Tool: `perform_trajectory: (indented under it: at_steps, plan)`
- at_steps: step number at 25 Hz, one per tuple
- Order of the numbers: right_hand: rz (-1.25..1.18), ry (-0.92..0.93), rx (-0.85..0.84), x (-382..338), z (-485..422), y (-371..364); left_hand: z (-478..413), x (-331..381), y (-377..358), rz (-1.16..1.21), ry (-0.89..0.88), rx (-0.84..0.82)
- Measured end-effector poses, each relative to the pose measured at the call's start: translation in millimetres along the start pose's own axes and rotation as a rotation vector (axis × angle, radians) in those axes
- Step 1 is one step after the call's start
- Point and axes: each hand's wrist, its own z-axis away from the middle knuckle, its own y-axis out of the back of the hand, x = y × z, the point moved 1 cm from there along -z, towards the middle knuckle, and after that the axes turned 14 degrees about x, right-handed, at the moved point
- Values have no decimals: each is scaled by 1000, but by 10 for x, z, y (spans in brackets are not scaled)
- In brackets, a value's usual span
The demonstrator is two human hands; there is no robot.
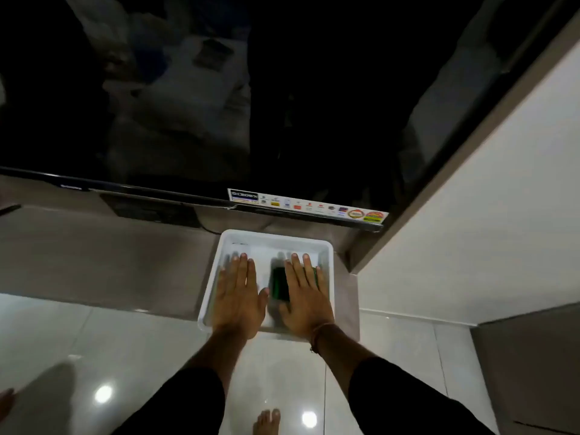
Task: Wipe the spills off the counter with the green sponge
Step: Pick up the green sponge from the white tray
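We find 1 white rectangular tray [326,262] sitting on the grey counter [94,262], directly below the lower edge of a large dark screen [219,105]. Inside the tray lies the green sponge [280,284], the only item we can make out in it. The sponge reads as dark green and somewhat blurred, its long side running away from us; part of it is hidden under the right hand [303,301].

Both hands lie flat over the tray, palms down, fingers extended. The left hand [240,298] is spread over the tray's left half, gripping nothing. The right hand covers the sponge's right portion with fingers straight, not curled around it; we cannot tell whether it presses on the sponge.

A sticker strip [309,208] runs along the screen's bottom bezel.
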Motion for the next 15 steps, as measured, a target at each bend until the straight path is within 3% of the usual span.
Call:
perform_trajectory:
  at_steps: [5,10,15]
  plan:
    - [138,-5,-188,77,-173,-386,-290,-130,-214,94,-45,-18]
    - [122,-8,-182,89,-126,-479,-300,-161,-305,73,-71,-34]
    - [64,96,-21,78,-99,-214,-286,-77,-175,-15,-101,8]
